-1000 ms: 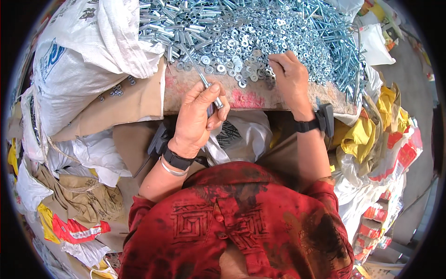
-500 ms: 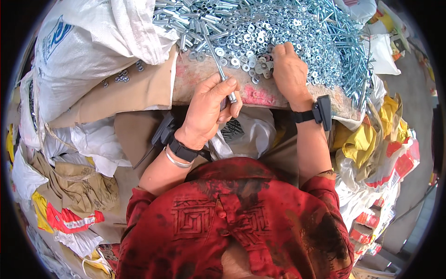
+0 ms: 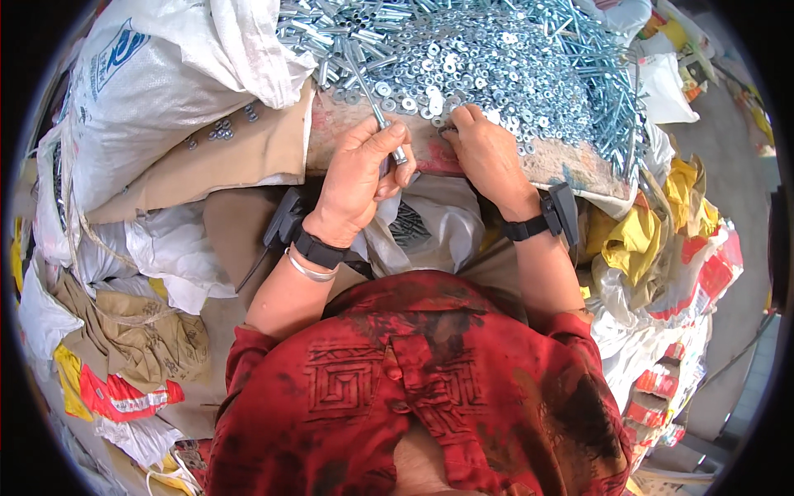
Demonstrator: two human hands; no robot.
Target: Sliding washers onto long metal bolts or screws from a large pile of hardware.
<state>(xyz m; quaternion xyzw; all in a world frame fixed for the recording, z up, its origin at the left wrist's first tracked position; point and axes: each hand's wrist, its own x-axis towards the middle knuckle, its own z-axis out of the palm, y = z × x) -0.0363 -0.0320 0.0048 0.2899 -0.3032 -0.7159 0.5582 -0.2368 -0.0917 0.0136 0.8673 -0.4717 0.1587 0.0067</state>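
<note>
My left hand (image 3: 351, 178) is closed round a long, thin metal bolt (image 3: 367, 89) that slants up and away toward the pile. A wider shiny metal sleeve (image 3: 399, 155) sits at the bolt's near end, by my thumb and fingers. To its right, my right hand (image 3: 488, 161) is bent over the near edge of the washer pile (image 3: 447, 70). Its thumb and fingers are pinched together, with the edge of what looks like a washer (image 3: 447, 130) at their tips. The fingers hide most of that piece.
Metal tubes (image 3: 364, 33) lie behind the washers, and long bolts (image 3: 612, 91) heap up at the right. A white woven sack (image 3: 165, 91) stands at the left, with several nuts (image 3: 221, 130) beside it on brown cardboard (image 3: 223, 165). Yellow bags (image 3: 637, 248) hang at the right.
My right hand has drawn back from the washers, moving left and nearer to my left hand. The left hand, still gripping the bolt, has shifted slightly left and away from me.
</note>
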